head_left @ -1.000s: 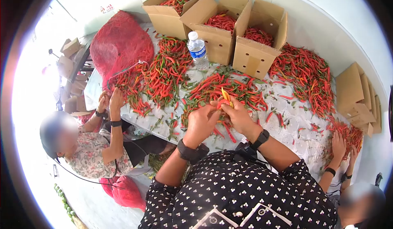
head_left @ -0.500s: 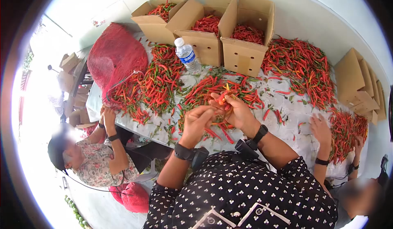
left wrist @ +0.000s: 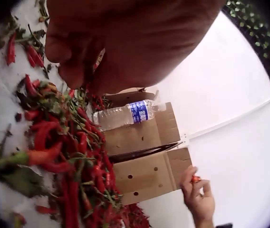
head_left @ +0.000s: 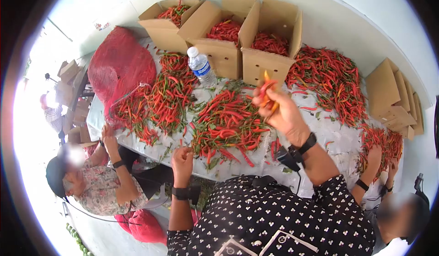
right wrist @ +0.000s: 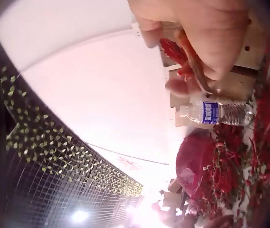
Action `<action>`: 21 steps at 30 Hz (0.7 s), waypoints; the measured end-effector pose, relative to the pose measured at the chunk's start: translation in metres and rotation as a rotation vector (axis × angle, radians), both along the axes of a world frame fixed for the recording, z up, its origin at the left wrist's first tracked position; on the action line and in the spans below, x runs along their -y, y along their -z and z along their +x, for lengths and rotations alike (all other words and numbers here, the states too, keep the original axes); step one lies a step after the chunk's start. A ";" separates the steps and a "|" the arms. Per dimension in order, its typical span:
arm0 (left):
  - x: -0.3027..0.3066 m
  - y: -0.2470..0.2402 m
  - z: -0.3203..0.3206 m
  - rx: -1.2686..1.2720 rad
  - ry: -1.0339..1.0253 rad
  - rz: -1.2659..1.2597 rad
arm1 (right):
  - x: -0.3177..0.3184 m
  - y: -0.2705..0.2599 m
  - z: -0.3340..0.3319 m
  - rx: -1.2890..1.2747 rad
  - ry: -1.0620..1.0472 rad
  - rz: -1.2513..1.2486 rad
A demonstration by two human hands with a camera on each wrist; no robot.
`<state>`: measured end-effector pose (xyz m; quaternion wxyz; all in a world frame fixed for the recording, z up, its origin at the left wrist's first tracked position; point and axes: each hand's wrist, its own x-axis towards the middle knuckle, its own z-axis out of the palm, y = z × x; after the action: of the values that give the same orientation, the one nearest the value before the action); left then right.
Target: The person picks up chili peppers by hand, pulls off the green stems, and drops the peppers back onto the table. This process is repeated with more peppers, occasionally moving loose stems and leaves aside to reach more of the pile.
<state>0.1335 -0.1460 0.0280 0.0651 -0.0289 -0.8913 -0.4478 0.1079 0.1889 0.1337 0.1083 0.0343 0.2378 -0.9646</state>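
In the head view my right hand [head_left: 287, 115] is raised in front of a box, its fingers curled round several red and orange chilies [head_left: 265, 91]. The right wrist view shows the same hand [right wrist: 206, 35] pinching these chilies [right wrist: 192, 57]. My left hand [head_left: 182, 163] hangs over the table's near edge, left of the middle chili pile [head_left: 228, 123], fingers curled in. Close up in the left wrist view, that hand [left wrist: 130, 42] shows no chili clearly in its grasp; its fingertips are dark.
Three open boxes [head_left: 267, 66] with red chilies stand at the back, a water bottle [head_left: 201, 68] before them. A red net sack [head_left: 121, 66] lies left. More chilies [head_left: 327, 80] cover the right. Folded boxes [head_left: 388, 98] stand far right. One person works at each side.
My hands have moved apart: the right one up and forward with the chilies, the left one back to the left. The view has shifted slightly.
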 end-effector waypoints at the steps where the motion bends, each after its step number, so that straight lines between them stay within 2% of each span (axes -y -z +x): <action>1: 0.003 -0.002 0.004 0.012 -0.013 -0.004 | -0.007 -0.007 -0.006 -0.084 0.038 0.141; 3: 0.005 -0.006 0.004 0.051 -0.013 -0.121 | -0.008 -0.043 -0.019 -0.176 0.167 0.414; 4: 0.010 0.001 0.002 0.062 -0.020 -0.122 | -0.007 -0.072 -0.025 -0.183 0.261 0.547; 6: 0.019 0.021 -0.007 0.123 0.008 -0.068 | -0.020 -0.093 -0.057 -0.368 0.435 0.841; 8: 0.011 0.010 -0.011 0.107 0.016 -0.078 | -0.043 -0.097 -0.099 -0.457 0.602 1.610; 9: 0.002 -0.003 -0.012 0.070 0.022 -0.102 | -0.039 -0.094 -0.097 -0.454 0.588 1.608; 10: -0.007 -0.010 -0.015 0.027 0.030 -0.125 | -0.033 -0.092 -0.093 -0.535 0.705 1.713; 11: -0.013 -0.010 -0.019 0.093 0.039 0.010 | -0.026 -0.092 -0.091 -0.627 0.823 1.813; 12: -0.018 -0.007 -0.022 0.098 0.022 0.012 | -0.015 -0.090 -0.088 -0.723 0.937 1.905; 13: -0.020 -0.002 -0.024 0.047 0.094 -0.043 | -0.004 -0.086 -0.082 -0.815 1.054 1.991; 14: -0.023 0.000 -0.026 -0.002 0.171 -0.099 | 0.017 -0.068 -0.068 -0.711 0.808 1.769; 15: -0.027 -0.001 -0.026 0.002 0.163 -0.102 | 0.037 -0.048 -0.047 -0.510 0.427 1.658; 16: -0.032 -0.004 -0.026 0.024 0.186 -0.139 | 0.046 -0.017 -0.041 -0.695 0.240 1.733; 18: -0.030 0.000 -0.026 0.052 0.205 -0.179 | 0.065 0.043 -0.024 -0.794 -0.033 1.878; 20: -0.020 0.020 -0.031 -0.103 0.230 -0.254 | 0.078 0.080 -0.016 -0.743 -0.125 1.896; 21: -0.016 0.024 -0.032 -0.154 0.173 -0.275 | 0.082 0.097 -0.015 -0.751 -0.129 1.889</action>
<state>0.1015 -0.1296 0.0042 0.0900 -0.1483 -0.9306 -0.3223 0.0925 0.1068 0.0371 0.0073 -0.2120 0.9222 -0.3234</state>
